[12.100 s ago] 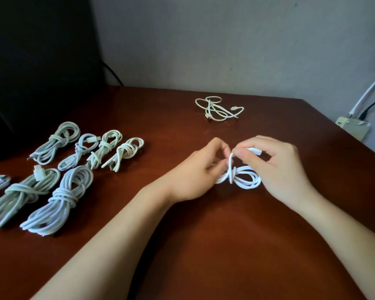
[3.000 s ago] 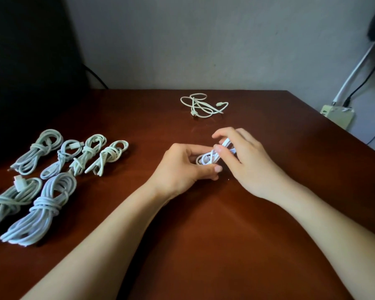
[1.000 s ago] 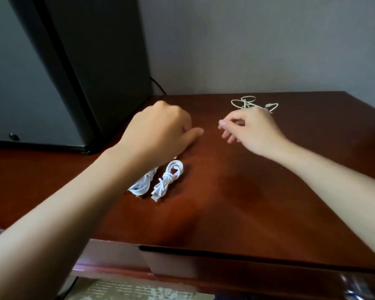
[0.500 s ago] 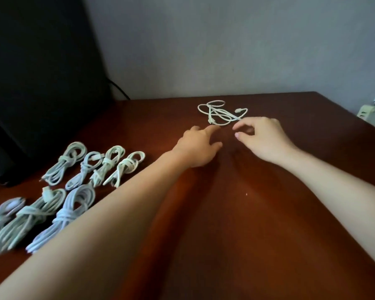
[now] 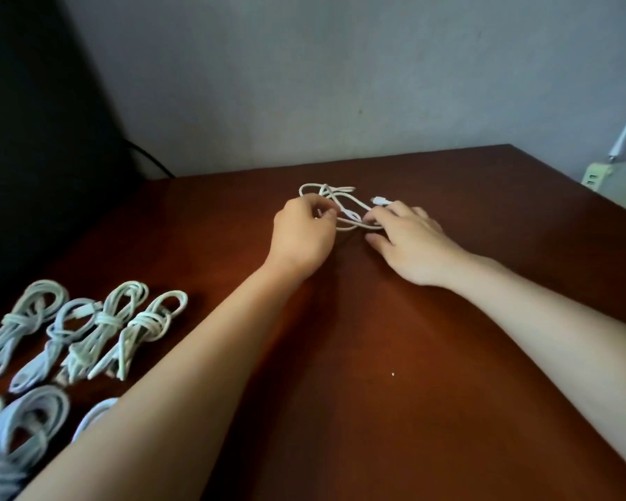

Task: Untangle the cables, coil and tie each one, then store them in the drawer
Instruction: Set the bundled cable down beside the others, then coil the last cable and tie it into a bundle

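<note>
A loose tangled white cable [image 5: 344, 207] lies near the far edge of the dark wooden table [image 5: 376, 356]. My left hand [image 5: 302, 235] is at the tangle's left side, fingers curled and pinching a strand. My right hand [image 5: 407, 236] reaches the tangle's right side, fingertips closing on a loop just below the white plug [image 5: 379, 200]. Several coiled and tied white cables [image 5: 98, 327] lie in rows at the table's left; my left forearm hides part of the nearest ones.
A large black object [image 5: 33, 139] stands at the back left against the grey wall. A pale power strip [image 5: 618, 184] with a white conduit sits off the table's right corner. The table's right edge runs diagonally at far right.
Both hands have reached forward from the middle of the table to the loose cable at the far edge and taken hold of it. The head has tilted slightly, bringing the tangle closer.
</note>
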A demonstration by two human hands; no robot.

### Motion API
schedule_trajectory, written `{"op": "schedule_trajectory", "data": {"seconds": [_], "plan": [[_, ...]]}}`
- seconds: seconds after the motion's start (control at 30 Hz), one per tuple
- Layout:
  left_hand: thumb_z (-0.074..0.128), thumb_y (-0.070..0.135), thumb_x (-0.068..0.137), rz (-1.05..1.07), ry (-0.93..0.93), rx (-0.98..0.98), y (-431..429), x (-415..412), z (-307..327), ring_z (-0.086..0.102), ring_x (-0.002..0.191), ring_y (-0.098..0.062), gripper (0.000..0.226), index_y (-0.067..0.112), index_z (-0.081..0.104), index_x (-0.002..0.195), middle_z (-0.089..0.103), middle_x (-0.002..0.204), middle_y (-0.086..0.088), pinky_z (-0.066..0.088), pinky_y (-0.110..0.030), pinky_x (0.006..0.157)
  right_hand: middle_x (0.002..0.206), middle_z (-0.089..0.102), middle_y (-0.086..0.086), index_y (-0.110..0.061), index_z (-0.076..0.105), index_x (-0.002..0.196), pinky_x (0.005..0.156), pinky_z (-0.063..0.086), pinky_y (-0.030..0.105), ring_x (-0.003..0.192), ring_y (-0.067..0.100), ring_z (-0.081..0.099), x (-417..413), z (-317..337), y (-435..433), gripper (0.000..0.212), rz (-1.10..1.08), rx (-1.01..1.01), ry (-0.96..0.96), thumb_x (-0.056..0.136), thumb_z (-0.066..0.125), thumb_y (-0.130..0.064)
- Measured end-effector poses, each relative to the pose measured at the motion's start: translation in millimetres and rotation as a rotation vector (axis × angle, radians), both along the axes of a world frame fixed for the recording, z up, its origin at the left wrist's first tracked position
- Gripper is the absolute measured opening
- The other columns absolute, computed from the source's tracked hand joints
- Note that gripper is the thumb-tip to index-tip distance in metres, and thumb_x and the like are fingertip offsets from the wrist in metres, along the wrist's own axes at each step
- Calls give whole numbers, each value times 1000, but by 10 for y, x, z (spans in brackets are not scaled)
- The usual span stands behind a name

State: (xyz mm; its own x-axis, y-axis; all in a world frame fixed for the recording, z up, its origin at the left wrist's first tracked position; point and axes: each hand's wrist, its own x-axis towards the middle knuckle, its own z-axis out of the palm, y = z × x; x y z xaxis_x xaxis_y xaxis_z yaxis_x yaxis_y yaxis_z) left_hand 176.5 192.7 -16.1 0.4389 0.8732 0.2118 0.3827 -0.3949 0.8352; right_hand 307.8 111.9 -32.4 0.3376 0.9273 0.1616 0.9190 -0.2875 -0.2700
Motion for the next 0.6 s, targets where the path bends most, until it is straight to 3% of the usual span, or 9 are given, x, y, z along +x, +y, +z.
{"op": "schedule_trajectory", "data": {"seconds": [0.13,0.2,0.27,0.37,0.43,0.5,0.6], "plan": [[55,16,89,77,-120,-2,-122,-240,8,66,90,-29,19,30,54,75,65,95,-8,54,-45,83,97,45,-2,-22,53,103,87,38,37,103,30,47,-107,72,-262,16,26,193,50,99,44,-34],[52,12,89,95,-200,-6,-190,-388,41,66,87,-28,21,30,52,78,62,101,-12,54,-35,74,93,44,-4,-24,53,95,80,37,34,97,27,48,-150,117,-385,8,50,344,135,98,47,-29],[51,6,90,112,-243,3,-284,-508,56,62,77,-19,24,28,51,80,59,103,-16,45,-16,58,93,45,-4,-24,51,91,74,32,29,93,25,49,-215,165,-478,7,66,481,146,97,50,-24],[52,2,89,113,-302,1,-483,-614,48,58,70,-11,26,28,51,82,58,103,-16,41,-9,51,90,48,-5,-19,53,88,71,33,23,89,25,51,-378,222,-597,8,61,683,188,96,53,-17],[54,2,89,91,-346,-2,-624,-669,39,58,70,-9,26,27,52,82,58,101,-11,45,-12,56,87,48,-7,-18,53,87,73,36,26,89,25,52,-502,217,-674,10,27,781,239,96,54,-15],[56,4,88,70,-369,25,-737,-716,-13,58,75,-14,27,29,52,81,59,97,-7,51,-26,69,84,47,-13,-20,52,86,73,37,29,88,25,52,-616,185,-763,9,2,856,281,95,53,-18],[57,3,87,56,-382,119,-898,-783,-100,59,80,-19,28,30,53,81,58,91,-2,52,-40,76,83,49,-20,-22,51,87,72,36,20,85,20,50,-716,171,-926,6,1,918,266,92,49,-25]]}}
